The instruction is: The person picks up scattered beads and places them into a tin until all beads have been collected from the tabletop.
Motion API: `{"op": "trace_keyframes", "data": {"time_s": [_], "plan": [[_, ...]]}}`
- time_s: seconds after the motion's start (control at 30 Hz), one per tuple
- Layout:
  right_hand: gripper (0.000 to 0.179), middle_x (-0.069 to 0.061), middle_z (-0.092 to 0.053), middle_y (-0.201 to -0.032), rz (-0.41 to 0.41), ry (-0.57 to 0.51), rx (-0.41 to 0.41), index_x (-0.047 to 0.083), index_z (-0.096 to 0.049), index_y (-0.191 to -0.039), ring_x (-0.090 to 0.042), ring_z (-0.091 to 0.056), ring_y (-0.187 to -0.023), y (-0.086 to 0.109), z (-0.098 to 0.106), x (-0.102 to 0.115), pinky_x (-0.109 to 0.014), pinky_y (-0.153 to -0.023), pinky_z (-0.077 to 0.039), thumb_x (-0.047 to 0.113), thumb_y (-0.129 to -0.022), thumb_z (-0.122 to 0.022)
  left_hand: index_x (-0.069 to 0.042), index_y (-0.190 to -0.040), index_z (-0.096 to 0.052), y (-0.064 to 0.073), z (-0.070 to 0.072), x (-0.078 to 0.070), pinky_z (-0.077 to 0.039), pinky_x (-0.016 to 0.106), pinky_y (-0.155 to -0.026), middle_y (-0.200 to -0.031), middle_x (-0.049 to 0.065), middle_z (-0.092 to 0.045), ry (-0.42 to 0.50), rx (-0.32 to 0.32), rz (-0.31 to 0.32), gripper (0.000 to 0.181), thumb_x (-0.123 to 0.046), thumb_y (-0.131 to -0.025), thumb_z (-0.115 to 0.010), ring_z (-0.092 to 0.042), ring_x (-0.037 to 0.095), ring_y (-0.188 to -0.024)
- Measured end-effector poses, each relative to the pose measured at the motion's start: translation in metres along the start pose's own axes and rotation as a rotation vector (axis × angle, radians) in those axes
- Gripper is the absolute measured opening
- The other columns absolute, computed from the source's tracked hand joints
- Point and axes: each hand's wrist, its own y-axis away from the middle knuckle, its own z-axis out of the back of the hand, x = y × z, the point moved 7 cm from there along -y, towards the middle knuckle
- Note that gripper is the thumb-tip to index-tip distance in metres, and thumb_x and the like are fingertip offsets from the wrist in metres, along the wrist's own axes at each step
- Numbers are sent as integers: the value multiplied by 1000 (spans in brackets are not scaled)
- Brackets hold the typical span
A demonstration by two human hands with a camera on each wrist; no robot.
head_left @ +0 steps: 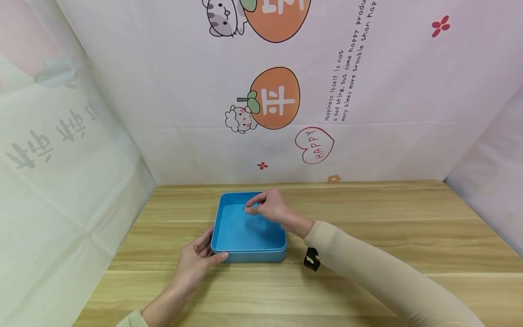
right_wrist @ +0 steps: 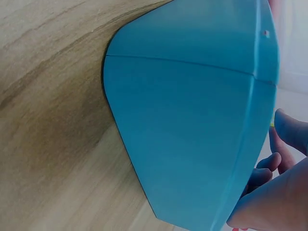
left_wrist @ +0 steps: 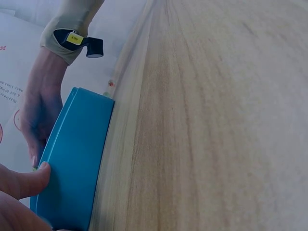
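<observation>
The left hand is gripping the square blue plastic box steady on the wood-grain surface. Over it, the right hand is pinching a tiny item, perhaps yellow-green — calling for a light touch.

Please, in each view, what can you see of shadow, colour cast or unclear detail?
Head view: a soft shadow lies in the blue box below the right hand; left wrist view: bluish cast, with the table pale and hazy towards the right edge; right wrist view: bluish too, with dark shade on the table beside the box.
</observation>
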Motion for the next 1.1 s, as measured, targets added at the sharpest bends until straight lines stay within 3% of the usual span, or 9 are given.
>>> {"op": "trace_keyframes", "data": {"time_s": [0.27, 0.53, 1.1], "plan": [[9, 0, -48, -66, 35, 6, -5, 6, -85, -98, -19, -44, -66, 1, -1, 1, -29, -60, -31, 13, -93, -84, -2, -162, -38, 1, -2, -1, -47, 45, -109, -165, 25, -34, 16, 4, -5, 85, 0, -90, -83, -37, 41, -149], [12, -4, -55, -78, 20, -15, -15, 7, -84, -102, -20, -48, -74, 8, 7, 4, -31, -65, -35, 15, -95, -83, -1, -162, -38, 0, -1, 1, -46, 45, -110, -165, 26, -33, 12, -2, 2, 87, 0, -89, -84, -36, 42, -149], [15, -5, -52, -76, 31, -33, -36, 5, -84, -106, -23, -50, -77, 62, 60, -18, -29, -62, -39, 13, -93, -83, 2, -161, -36, 2, -1, 0, -46, 43, -110, -165, 26, -33, 16, -8, 11, 87, 2, -89, -84, -37, 42, -149]]}}
